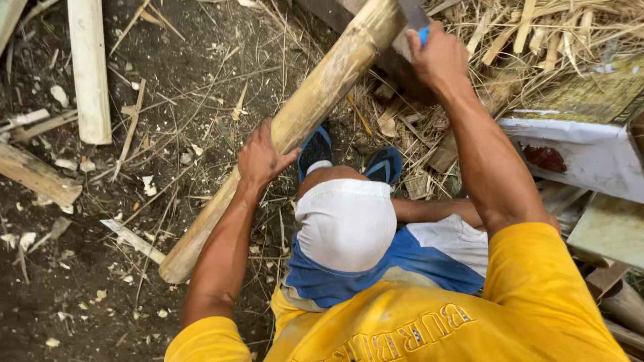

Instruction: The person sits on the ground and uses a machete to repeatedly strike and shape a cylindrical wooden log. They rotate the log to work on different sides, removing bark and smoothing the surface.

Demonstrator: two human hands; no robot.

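A: What is being held by the left hand (pixel 260 158)?

B: A long pale bamboo pole (pixel 288 131) is being gripped by it about midway along. The fingers are being wrapped round the far side of the pole, with the thumb pressed on the near side, so the hand is clamped on it.

A: How is the pole being kept?

B: It is being held slanted. Its lower end is being rested on the dark soil (pixel 80 295) at lower left, and its upper end is being propped against a dark wooden block (pixel 392 64) at the top.

A: And the right hand (pixel 439 57)?

B: It is being closed round the blue handle of a blade (pixel 414 15), fingers curled together, right at the pole's upper end. The blade's edge is partly cut off by the frame, so whether the pole is being touched by it cannot be told.

A: What else is being shown?

B: 2 blue sandals (pixel 349 157) are being worn just under the pole. A heap of dry bamboo strips (pixel 537 33) is lying at upper right, a cut pale stick (pixel 89 70) is lying at upper left, and a white painted board (pixel 590 151) is lying to the right.
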